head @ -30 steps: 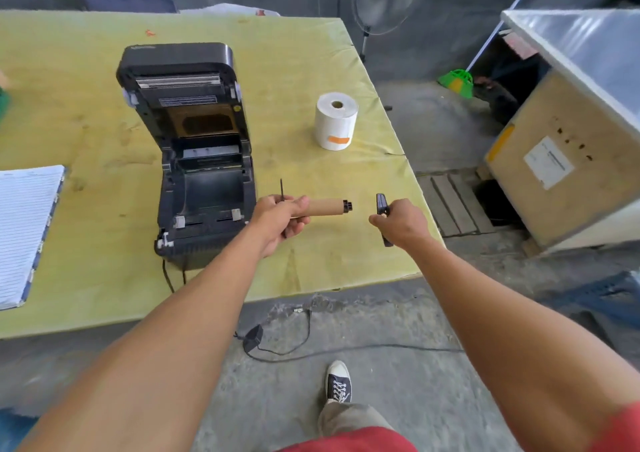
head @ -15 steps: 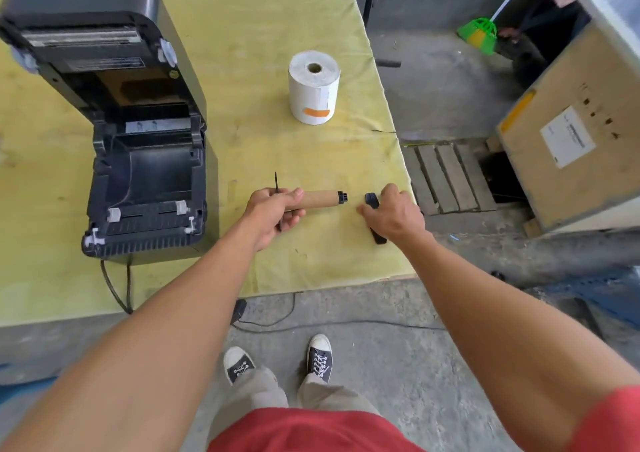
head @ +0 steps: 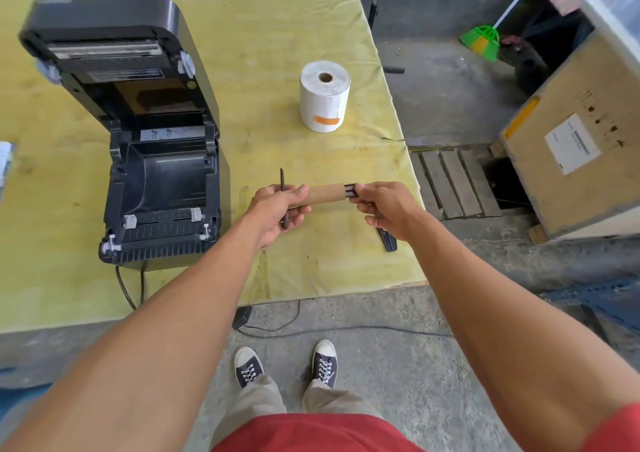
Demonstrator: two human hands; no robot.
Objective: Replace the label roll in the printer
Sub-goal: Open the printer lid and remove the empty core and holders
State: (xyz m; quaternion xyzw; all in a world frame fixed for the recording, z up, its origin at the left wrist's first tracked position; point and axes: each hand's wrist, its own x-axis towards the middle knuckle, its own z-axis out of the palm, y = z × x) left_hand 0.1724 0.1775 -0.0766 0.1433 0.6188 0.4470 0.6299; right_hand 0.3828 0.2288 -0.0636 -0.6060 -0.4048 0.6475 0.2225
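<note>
Two grips meet at one brown cardboard core [head: 325, 195] above the yellow counter [head: 294, 18]: left grip [head: 277, 210] clasps the core, right grip [head: 382, 207] pinches its black spindle end [head: 349, 190].

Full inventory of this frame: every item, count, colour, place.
printer: 1, black, lid open, table left
label roll: 1, white, orange tab, upright right of printer
cardboard core: 1, brown, between both hands
spindle: 1, black, end protruding from core's right
fitted plate: 1, black, core's left end
loose plate: 1, black, flat on table by right wrist
table: 1, yellow-green
crate: 1, wooden, floor right
broom: 1, green, floor far right
shoes: 2, dark, floor
left hand: grips core
right hand: pinches spindle end
</note>
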